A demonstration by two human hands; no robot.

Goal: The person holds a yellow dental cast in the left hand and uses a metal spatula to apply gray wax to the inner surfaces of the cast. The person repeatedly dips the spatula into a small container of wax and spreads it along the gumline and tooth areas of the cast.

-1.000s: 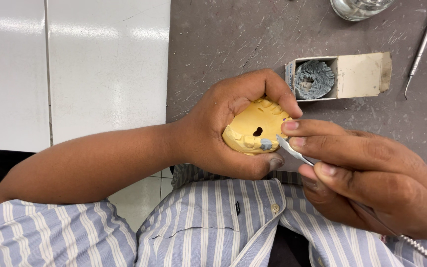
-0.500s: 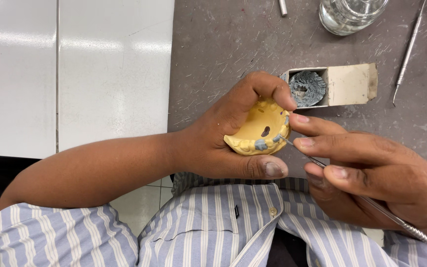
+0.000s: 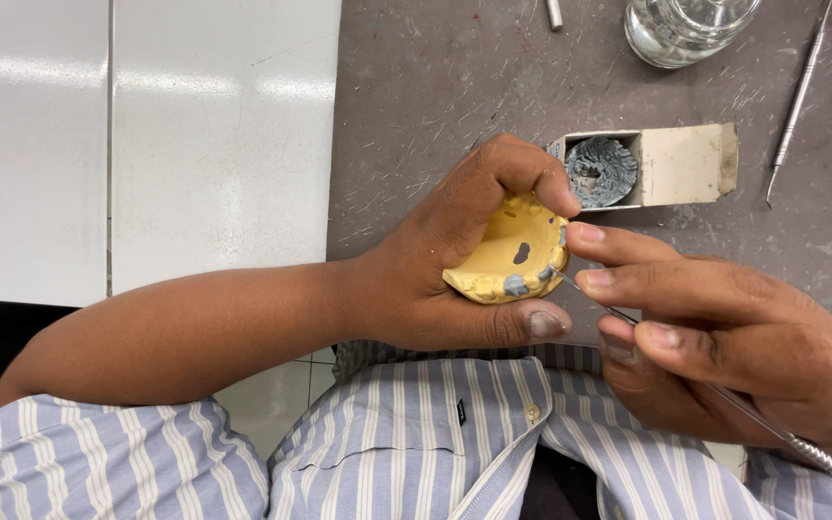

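My left hand (image 3: 455, 260) grips a yellow plaster dental cast (image 3: 509, 257), thumb under it and fingers curled over its top. Small grey wax patches sit on the cast's tooth row. My right hand (image 3: 724, 337) holds a thin metal carving instrument (image 3: 724, 395) like a pen. Its tip touches the cast's right edge at a grey patch. My right index finger rests against the cast.
A small open cardboard box (image 3: 681, 164) with a grey wax lump (image 3: 599, 171) lies on the dark grey bench just beyond my hands. A glass jar (image 3: 681, 27) stands at the top. Another slim metal tool (image 3: 796, 101) lies at the right. White tiled floor shows at the left.
The cast has turned a little in my left hand, and the instrument tip has shifted along the tooth row. Both hands sit slightly lower and nearer in view.
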